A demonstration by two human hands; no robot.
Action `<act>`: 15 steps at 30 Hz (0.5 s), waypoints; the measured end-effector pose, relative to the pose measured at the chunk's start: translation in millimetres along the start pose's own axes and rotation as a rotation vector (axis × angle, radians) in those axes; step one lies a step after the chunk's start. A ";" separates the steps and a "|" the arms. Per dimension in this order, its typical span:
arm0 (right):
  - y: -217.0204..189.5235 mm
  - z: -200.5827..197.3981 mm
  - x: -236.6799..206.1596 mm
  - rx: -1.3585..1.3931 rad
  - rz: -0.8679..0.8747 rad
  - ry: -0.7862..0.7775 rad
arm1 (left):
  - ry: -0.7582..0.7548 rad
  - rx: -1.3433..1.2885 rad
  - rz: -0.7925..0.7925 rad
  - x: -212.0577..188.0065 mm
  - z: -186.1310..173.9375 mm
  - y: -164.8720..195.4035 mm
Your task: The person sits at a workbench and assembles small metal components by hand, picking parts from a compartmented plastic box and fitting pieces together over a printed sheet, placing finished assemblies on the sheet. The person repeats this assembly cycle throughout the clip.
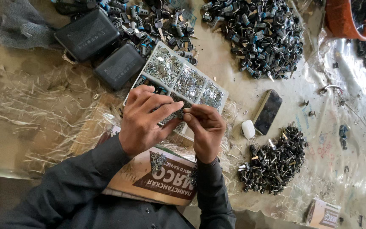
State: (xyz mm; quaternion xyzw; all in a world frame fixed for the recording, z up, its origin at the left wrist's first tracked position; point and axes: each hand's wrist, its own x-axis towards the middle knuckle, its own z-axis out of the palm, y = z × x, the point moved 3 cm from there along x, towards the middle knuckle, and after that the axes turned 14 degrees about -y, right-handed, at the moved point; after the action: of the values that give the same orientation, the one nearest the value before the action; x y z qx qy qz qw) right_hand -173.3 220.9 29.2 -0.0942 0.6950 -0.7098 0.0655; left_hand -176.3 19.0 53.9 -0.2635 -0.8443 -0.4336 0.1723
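Far left: grey mesh cloth (20, 25), then two black rectangular cases (102, 46) w/ small black-and-blue parts beside them. Centre: white compartment tray of small silvery metal bits (178, 76), partly hidden by both hands. Left hand (142, 121) & right hand (206, 129) meet fingertip to fingertip, pinching a small dark metal part (183, 112) over the tray's near edge, above a printed cardboard box (162, 174). Right: white earbud case (248, 129), black phone (268, 111), near pile of dark clips (274, 163), larger far pile (255, 36), orange bucket (344, 21) on the plastic-covered counter (339, 148).

Shiny metal bits fill the white plastic tray (223, 91); crinkled glossy film (30, 106) covers the table, beside a glassy black phone (268, 111).
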 end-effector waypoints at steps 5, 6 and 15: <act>2.4 -1.6 0.5 0.011 0.029 0.001 | -0.004 0.001 -0.003 -0.3 -0.1 -0.8; 2.9 -2.5 0.0 0.019 0.034 -0.001 | 0.000 0.002 -0.003 -0.1 0.1 -0.6; 3.4 -9.1 -0.9 0.039 0.050 -0.015 | -0.030 -0.007 0.023 1.3 0.0 0.9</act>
State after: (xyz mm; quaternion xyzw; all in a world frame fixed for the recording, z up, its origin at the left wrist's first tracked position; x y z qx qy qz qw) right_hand -174.6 229.8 25.5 -0.0810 0.6826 -0.7207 0.0902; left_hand -176.8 19.8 55.2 -0.2802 -0.8424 -0.4303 0.1636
